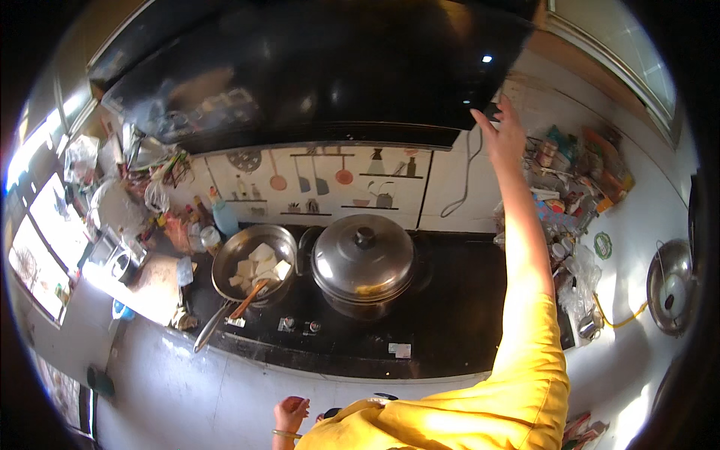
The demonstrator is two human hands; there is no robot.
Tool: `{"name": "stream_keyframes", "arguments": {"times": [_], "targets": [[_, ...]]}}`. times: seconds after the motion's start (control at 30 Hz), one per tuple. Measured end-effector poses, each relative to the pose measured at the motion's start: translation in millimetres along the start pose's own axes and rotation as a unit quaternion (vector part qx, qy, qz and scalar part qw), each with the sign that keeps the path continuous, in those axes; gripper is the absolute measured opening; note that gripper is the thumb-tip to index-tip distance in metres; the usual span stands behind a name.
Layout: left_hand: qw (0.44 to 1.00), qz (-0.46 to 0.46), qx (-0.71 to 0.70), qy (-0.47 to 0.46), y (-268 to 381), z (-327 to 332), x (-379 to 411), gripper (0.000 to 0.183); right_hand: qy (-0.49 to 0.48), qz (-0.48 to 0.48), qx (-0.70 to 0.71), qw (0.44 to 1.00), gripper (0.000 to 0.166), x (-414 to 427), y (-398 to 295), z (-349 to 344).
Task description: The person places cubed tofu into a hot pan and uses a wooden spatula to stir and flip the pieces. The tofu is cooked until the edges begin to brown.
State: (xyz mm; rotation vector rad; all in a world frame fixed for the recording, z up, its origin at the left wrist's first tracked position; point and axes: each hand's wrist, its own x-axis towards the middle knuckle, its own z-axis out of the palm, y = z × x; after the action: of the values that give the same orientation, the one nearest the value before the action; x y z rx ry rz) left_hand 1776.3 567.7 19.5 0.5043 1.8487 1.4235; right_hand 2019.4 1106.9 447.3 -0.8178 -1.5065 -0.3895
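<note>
My right hand [503,132] is raised to the lower right corner of the black range hood [337,67], thumb and fingers apart. A small dark piece [493,111] shows between them; whether I touch it is unclear. Two small lights glow on the hood close by. Low in front of my body, my left hand [291,413] has its fingers curled, with nothing seen in it. On the black cooktop [450,304] stands a lidded steel pot [363,259]. To its left, a steel frying pan [222,281] holds white chunks of food [259,267] and a wooden-handled spatula [247,301].
Bottles, jars and bags [185,225] crowd the counter's left end, near a cleaver-like blade [184,271]. More packets [562,191] pile up at the right. A grey cord [464,191] hangs below the hood. On the right wall hangs a metal pan or bowl [655,287].
</note>
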Motion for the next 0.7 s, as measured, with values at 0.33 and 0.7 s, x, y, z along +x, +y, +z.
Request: {"name": "stream_keyframes", "arguments": {"times": [0.33,0.7], "targets": [[1.0,-0.013,0.024,0.005,9.2,-20.5,-11.3,0.013,-0.031,0.034,-0.079,0.996,0.083,19.3,7.4,18.4],[1.0,-0.001,-0.004,0.018,-0.9,-21.7,-11.9,0.013,-0.037,0.051,-0.044,0.997,0.076,12.6,-1.7,9.7]]}}
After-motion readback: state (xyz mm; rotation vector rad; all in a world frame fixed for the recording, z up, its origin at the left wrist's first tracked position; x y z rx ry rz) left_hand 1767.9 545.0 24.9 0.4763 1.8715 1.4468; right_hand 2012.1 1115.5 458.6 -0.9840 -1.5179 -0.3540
